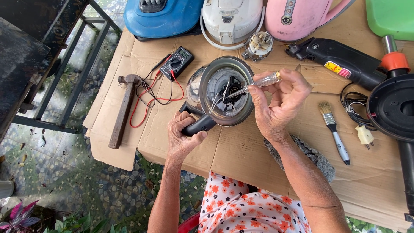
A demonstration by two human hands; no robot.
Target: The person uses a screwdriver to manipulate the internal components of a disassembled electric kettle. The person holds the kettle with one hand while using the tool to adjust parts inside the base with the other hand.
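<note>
Left hand (183, 136) clamped on the kettle (222, 90) handle, tipping its open base up near the bench's (241, 155) front edge — right hand (280, 103) pinched on a screwdriver (254, 85), tip down among the wires inside. Looks like probing the base; the tip needs steady, careful placing. Multimeter (177, 62) and hammer (123, 110) lie leftward.

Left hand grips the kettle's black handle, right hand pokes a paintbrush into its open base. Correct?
Not quite. In the head view the right hand holds a clear-handled screwdriver, not a paintbrush; the paintbrush lies untouched on the cardboard. The left hand does grip the kettle by its black handle.
</note>
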